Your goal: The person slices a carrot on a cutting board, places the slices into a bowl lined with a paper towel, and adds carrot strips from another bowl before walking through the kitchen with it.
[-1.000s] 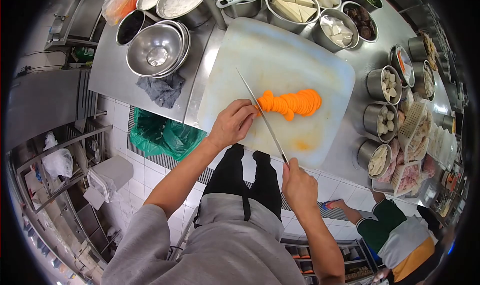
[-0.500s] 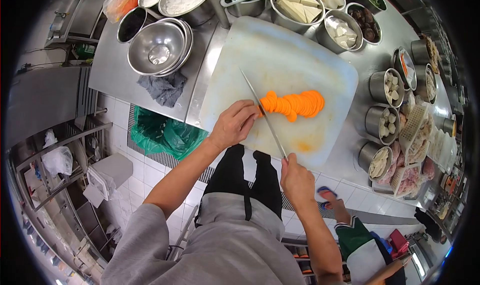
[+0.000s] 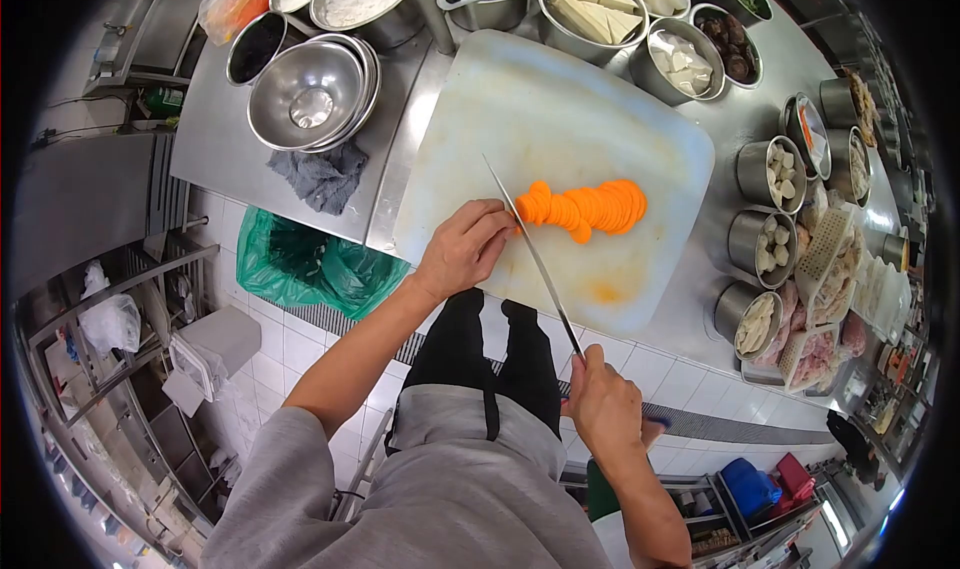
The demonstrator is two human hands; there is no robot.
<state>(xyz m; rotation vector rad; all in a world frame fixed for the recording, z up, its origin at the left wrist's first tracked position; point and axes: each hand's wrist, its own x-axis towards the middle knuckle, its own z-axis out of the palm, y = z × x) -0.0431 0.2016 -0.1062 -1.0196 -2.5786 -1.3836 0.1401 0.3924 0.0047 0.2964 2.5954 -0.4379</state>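
Thin round carrot slices [image 3: 598,209] lie overlapped in a row on a white cutting board [image 3: 480,89]. At the row's left end my left hand [image 3: 466,241] has its fingers curled on the small remaining carrot piece, mostly hidden under the fingertips. My right hand [image 3: 606,401] is closed round the handle of a long kitchen knife [image 3: 540,264]. The blade slants across the board, its tip pointing up and left, right beside my left fingertips and the first slices. The handle is beyond the board's near edge.
Stacked steel bowls [image 3: 308,94] and a grey cloth [image 3: 322,176] sit to the left. Below them hangs a green bin bag [image 3: 320,269]. Tofu [image 3: 595,9] and other foods fill pots along the back; more pots [image 3: 770,174] and baskets of meat [image 3: 805,354] line the right.
My right hand has drawn the knife down and back toward me. My left hand stays at the carrot. A person at the lower right has moved mostly behind my right arm.
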